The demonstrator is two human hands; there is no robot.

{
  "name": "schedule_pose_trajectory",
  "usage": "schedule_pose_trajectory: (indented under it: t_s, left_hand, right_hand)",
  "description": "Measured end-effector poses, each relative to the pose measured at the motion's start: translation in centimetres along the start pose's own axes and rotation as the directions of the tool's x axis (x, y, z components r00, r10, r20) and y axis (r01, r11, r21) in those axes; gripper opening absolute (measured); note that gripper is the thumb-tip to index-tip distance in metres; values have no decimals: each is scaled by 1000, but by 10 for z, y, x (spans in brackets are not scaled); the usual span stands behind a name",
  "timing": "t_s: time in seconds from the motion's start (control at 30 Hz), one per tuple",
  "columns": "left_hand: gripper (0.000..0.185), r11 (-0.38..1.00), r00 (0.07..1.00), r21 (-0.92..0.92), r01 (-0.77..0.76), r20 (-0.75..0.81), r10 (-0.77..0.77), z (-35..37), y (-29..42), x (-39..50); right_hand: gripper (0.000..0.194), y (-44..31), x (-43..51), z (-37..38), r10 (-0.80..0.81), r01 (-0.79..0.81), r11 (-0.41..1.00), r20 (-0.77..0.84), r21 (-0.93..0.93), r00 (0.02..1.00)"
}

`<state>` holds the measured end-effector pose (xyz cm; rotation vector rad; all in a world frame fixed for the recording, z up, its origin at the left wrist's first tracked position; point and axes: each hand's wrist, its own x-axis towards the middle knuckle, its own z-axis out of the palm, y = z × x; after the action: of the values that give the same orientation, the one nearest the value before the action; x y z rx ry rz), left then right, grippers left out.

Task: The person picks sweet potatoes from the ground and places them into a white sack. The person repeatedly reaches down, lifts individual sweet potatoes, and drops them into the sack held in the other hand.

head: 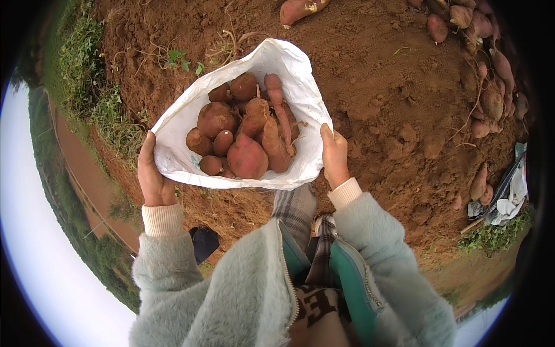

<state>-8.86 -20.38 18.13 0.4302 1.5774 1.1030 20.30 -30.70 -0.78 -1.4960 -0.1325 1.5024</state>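
Observation:
A white woven sack [299, 65] gapes before me, its mouth spread wide between my hands. Inside it lies a heap of sweet potatoes [247, 156], reddish and dusted with soil, some round and some long and thin. My left hand [155, 173] grips the sack's rim at the left corner, the thumb up along the edge. At the right corner my right hand [334, 154] pinches the rim between thumb and fingers. The sack's lower part and bottom are hidden from this angle.
Brown tilled soil [368, 86] surrounds the sack. A pile of sweet potatoes [492, 99] lies at the right, with a single sweet potato [301, 11] at the top. Green vines [82, 65] grow at the left. Crumpled plastic sheeting [509, 199] lies at the far right.

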Motion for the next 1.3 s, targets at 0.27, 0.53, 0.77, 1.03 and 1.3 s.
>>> schedule_pose_trajectory:
  t_s: [0.27, 0.53, 0.77, 1.03, 1.3]
  left_hand:
    - [40, 998, 993, 54, -41, 116, 34, 73, -51, 22]
    - [38, 990, 981, -109, -85, 167, 103, 77, -62, 8]
    - [37, 995, 995, -33, -99, -35, 98, 75, -181, -91]
    - [48, 817, 812, 549, 174, 390, -435, 122, -397, -186]
    - [40, 619, 747, 774, 134, 332, -576, 71, -502, -205]
  right_hand:
    - [33, 32, 64, -46, -69, 61, 997, -205, -45, 976]
    - [32, 50, 11, -115, -98, 69, 991, -277, -111, 956]
    - [43, 242, -177, -283, 218, -542, 692, -578, -476, 786]
    - [39, 392, -235, -470, 308, -759, 620, -828, -199, 469]
    - [71, 443, -110, -563, -75, -673, 386, -749, -631, 659]
